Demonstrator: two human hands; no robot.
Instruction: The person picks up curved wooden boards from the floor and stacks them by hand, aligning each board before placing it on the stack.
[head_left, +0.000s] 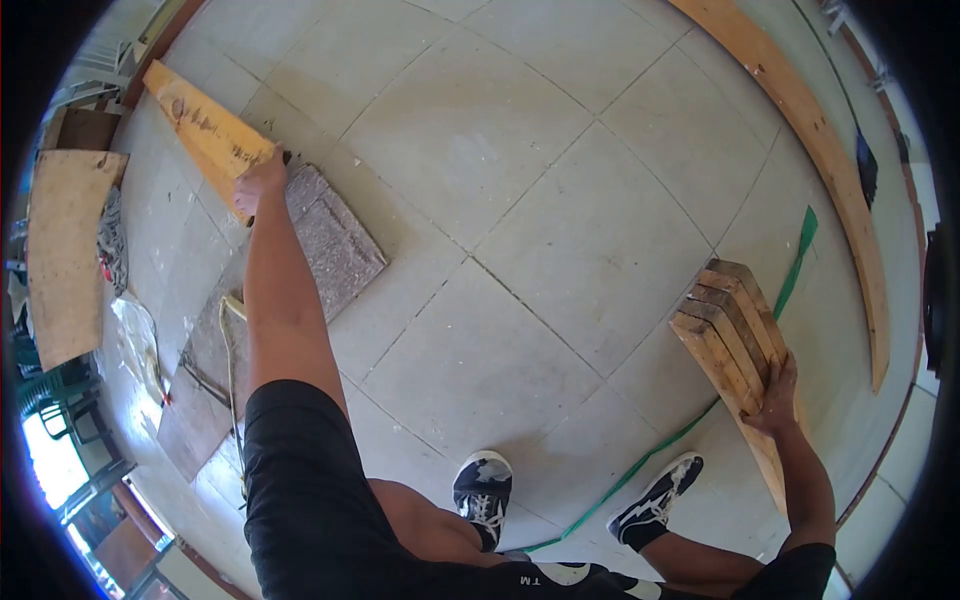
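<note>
Left hand [262, 185]: grip clamped on near end of 1 plank [205, 125], upper left, beside 1 grey slab [330, 240] | Right hand [775, 400]: spread on 1 board stack [725, 345] (at least 3 boards), at right; cannot tell whether grip is clamped | Floor [540, 190]: 1 long curved board [832, 150], far right

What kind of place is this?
It looks like an indoor workspace, maybe for woodworking, though I can't be sure. There's a tiled floor, a long wooden plank, and a stack of short boards under the person's right hand.
</note>
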